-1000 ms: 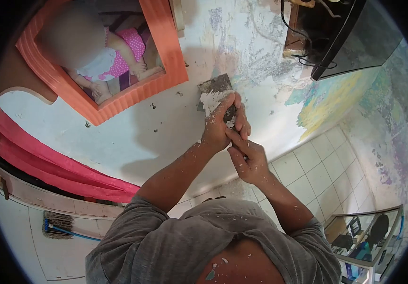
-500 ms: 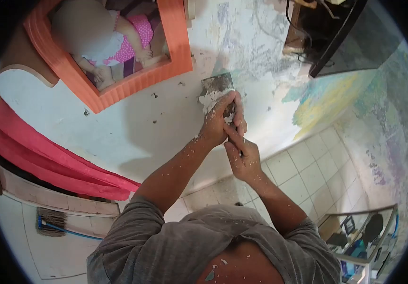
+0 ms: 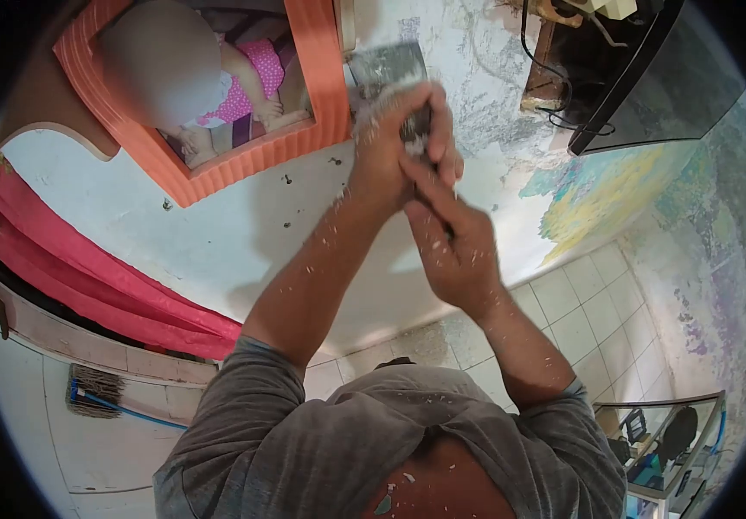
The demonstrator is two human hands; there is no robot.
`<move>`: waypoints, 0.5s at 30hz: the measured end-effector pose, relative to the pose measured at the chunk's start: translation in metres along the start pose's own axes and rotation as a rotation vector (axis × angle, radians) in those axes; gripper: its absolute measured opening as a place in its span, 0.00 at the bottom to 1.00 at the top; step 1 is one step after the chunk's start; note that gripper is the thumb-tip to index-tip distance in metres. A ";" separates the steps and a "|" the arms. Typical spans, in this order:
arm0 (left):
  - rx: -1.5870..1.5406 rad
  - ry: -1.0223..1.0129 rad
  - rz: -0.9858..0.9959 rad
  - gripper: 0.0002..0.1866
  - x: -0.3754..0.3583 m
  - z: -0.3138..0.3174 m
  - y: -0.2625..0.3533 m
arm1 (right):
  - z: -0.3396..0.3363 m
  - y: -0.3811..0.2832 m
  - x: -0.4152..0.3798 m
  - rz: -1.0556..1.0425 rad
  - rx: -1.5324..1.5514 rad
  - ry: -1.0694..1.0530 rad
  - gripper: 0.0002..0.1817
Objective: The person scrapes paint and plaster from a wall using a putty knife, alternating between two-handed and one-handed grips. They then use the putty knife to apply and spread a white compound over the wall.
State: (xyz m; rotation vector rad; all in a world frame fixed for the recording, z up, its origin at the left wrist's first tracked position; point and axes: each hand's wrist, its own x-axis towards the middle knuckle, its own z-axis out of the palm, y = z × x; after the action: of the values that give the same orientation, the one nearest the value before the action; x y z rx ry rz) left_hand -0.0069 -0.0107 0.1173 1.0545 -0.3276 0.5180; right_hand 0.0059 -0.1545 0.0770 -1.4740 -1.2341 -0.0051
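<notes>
A wide, flat-bladed scraper (image 3: pixel 390 66) lies against the wall high in the view, its blade grey and smeared with white residue. My left hand (image 3: pixel 395 143) is wrapped round it just below the blade, fingers closed and slightly blurred. Lower down, my right hand (image 3: pixel 455 246) is closed around the handle, its fingers touching the left hand. Most of the handle is hidden by both hands. White flakes cling to my forearms. Behind the blade, the wall (image 3: pixel 477 104) shows patchy, peeling paint.
An orange-framed picture (image 3: pixel 328 78) hangs close to the left of the blade. A dark flat screen (image 3: pixel 650 86) with cables is at the upper right. Pink curtain (image 3: pixel 113 277), a broom head (image 3: pixel 94 391), floor tiles (image 3: pixel 581 311) and a glass case (image 3: pixel 667 432) lie lower.
Both hands and the scraper have moved up the wall, bringing the blade beside the picture frame. The grip looks the same.
</notes>
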 end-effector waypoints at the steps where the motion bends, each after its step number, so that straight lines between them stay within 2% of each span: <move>1: -0.092 -0.047 -0.005 0.15 0.008 0.002 0.006 | -0.004 -0.008 0.007 -0.004 0.045 0.012 0.24; 2: -0.091 -0.048 -0.007 0.15 0.006 0.003 0.005 | -0.004 -0.012 0.010 -0.008 0.091 0.023 0.24; 3: -0.034 -0.031 0.010 0.15 0.002 0.003 0.003 | 0.001 -0.002 0.009 -0.115 0.096 0.080 0.24; 7: -0.037 -0.006 -0.043 0.14 -0.018 -0.003 -0.013 | 0.018 0.028 -0.022 -0.075 0.087 0.089 0.24; 10: -0.027 0.004 -0.017 0.13 0.002 0.013 0.009 | 0.005 0.007 0.005 -0.145 -0.017 0.128 0.24; 11: -0.027 0.020 0.020 0.12 0.012 0.019 0.017 | -0.003 -0.009 0.016 -0.076 0.067 0.101 0.23; 15: -0.009 0.053 0.020 0.12 0.017 0.015 0.009 | -0.011 0.004 0.016 -0.107 0.118 0.083 0.22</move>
State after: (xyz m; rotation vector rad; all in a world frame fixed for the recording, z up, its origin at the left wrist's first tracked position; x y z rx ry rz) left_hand 0.0024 -0.0165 0.1390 1.0282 -0.2939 0.5605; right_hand 0.0219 -0.1506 0.0881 -1.2926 -1.2239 -0.0642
